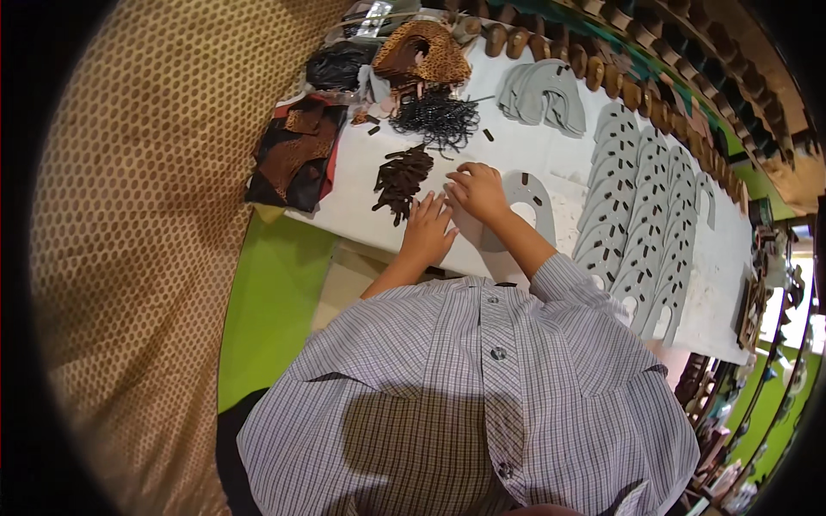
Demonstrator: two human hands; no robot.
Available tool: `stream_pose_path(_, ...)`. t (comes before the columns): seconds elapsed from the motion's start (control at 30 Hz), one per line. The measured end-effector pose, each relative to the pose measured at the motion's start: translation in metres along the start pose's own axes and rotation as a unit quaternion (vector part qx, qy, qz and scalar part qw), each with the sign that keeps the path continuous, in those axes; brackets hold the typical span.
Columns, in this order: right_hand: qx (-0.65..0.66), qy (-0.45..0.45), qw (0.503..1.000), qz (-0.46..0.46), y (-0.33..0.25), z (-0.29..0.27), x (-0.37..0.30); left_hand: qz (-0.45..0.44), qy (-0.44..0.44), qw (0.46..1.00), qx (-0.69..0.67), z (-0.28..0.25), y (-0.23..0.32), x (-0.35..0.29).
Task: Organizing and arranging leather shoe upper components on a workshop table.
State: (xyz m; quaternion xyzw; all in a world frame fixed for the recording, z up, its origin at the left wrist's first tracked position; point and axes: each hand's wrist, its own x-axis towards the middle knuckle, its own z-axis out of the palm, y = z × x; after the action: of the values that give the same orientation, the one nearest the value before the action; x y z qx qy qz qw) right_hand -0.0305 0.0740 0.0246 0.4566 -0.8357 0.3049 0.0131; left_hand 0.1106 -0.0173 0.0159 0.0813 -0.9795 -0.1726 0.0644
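Observation:
My left hand (427, 230) rests low over the white table, its fingers spread beside a heap of dark brown short strips (402, 179). Just right of it is my right hand (479, 191), palm down with loosely bent fingers apart; no held object shows in either hand. Partly under my right forearm lies a grey U-shaped piece (540, 215) with a small dark tab on it. Beyond my hands sits a tangle of thin black straps (434, 119), with a loose dark strip (488, 135) to its right.
Overlapping rows of grey U-shaped pieces (632, 198) with dark tabs cover the table's right side. A grey stack (544, 95) and leopard-patterned pieces (422, 53) lie farther back. Brown shoe lasts (595, 73) line the far edge. A patterned curtain (155, 215) hangs at left.

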Motion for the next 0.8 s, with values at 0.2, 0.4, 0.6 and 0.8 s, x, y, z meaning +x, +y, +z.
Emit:
stream_pose_path(0.2, -0.012, -0.032, 0.999, -0.02, -0.02, 0.038, 0.044, 0.001, 0.069, 0.996, -0.061, -0.012, -0.015, -0.024)
stream_pose_path(0.4, -0.032, -0.022, 0.999, 0.014, -0.027, 0.049, 0.049, -0.009, 0.126, 0.987, -0.102, -0.027, -0.02, -0.023)
stream_pose_path(0.6, 0.035, -0.028, 0.993, 0.111, -0.024, 0.027, 0.037, -0.114, 0.191, 0.957, -0.185, -0.034, -0.017, 0.0)
stream_pose_path(0.8, 0.077, 0.059, 0.989, 0.11, -0.011, -0.008, -0.003, -0.152, 0.119, 0.896, -0.4, 0.007, -0.022, 0.043)
